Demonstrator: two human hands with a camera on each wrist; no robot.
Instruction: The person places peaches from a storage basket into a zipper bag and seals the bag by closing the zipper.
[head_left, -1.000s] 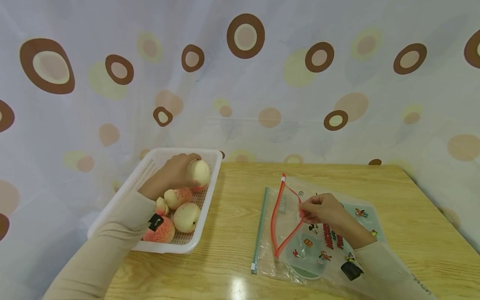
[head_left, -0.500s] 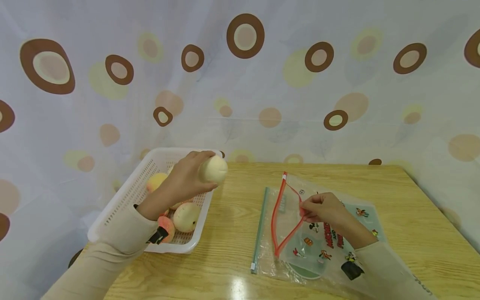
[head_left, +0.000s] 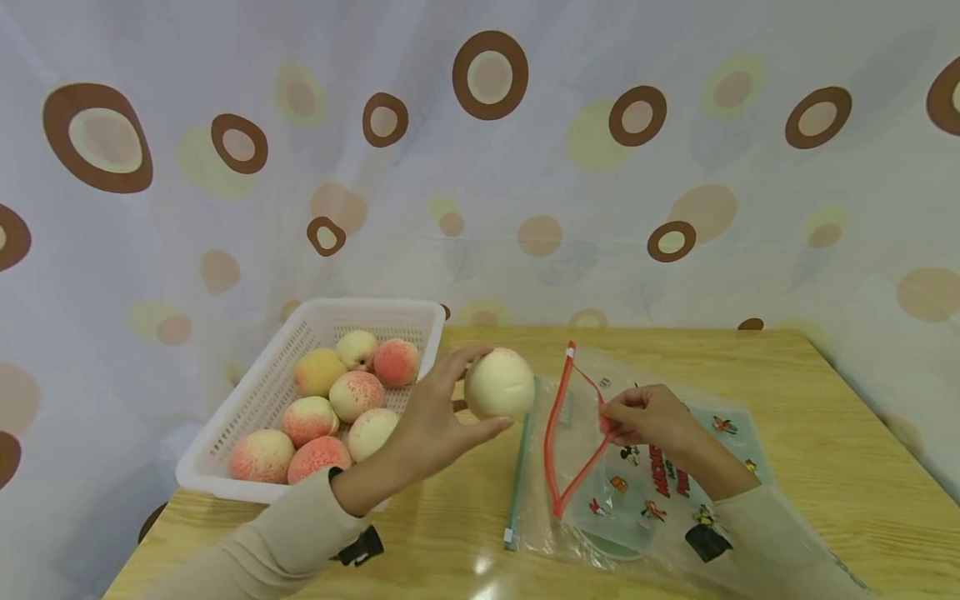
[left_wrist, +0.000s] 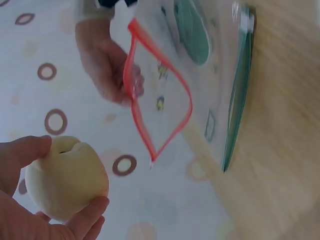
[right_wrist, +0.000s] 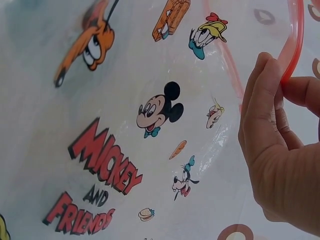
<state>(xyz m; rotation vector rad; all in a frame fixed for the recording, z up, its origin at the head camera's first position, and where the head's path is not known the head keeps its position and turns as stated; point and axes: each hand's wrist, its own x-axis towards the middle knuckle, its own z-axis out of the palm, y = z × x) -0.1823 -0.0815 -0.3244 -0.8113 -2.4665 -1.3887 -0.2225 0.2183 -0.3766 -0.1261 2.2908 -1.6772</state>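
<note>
A pale cream peach (head_left: 501,385) is held between the thumb and fingers of my left hand (head_left: 435,421), in the air between the basket and the bag. In the left wrist view the peach (left_wrist: 67,177) shows a crease near the thumb. My right hand (head_left: 651,423) pinches the red-edged mouth of a clear zip bag (head_left: 581,492) printed with cartoon figures, and the mouth gapes toward the left. The right wrist view shows the red edge (right_wrist: 295,50) between thumb and fingers. Under this bag lies another clear bag with a green zip edge (head_left: 517,492).
A white plastic basket (head_left: 225,433) with several peaches (head_left: 356,396), some yellowish and some pink, stands on the left of the wooden table (head_left: 465,492). A patterned curtain (head_left: 420,183) hangs behind the table.
My left hand has lifted the peach out of the basket and carried it right, toward the bag. My right hand stays at the red edge, nearly still.
</note>
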